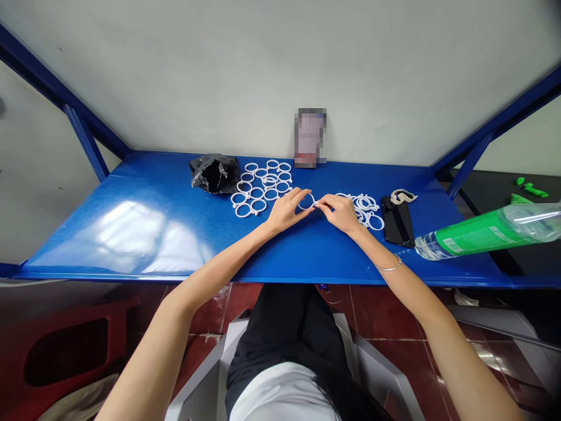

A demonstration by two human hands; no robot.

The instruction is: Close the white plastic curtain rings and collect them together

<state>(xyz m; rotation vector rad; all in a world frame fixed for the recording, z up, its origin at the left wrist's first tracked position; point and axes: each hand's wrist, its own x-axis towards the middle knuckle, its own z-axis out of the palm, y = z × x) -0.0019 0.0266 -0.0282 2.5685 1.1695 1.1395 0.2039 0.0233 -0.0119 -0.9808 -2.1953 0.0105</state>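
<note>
A thin white ring (pixel 312 199), which looks like a plastic curtain ring with a small eyelet, is held between my two hands just above the blue table. My left hand (pixel 287 210) grips its left side, fingers curved over the top and thumb below. The fingertips of my right hand (pixel 340 211) pinch it at the right edge, where the small eyelet seems to be. Several similar rings (pixel 256 193) lie spread out flat beyond my left hand. Another heap of rings (pixel 364 203) sits beside my right hand, partly hidden behind it.
A crumpled black plastic bag (pixel 214 173) stands at the back left. To the right lie a black phone (pixel 398 223), a curled whitish strip (pixel 403 196) and a green-labelled bottle (pixel 482 231) near the table's end. A blurred upright object (pixel 310 137) leans on the wall behind the blue table (pixel 210 234).
</note>
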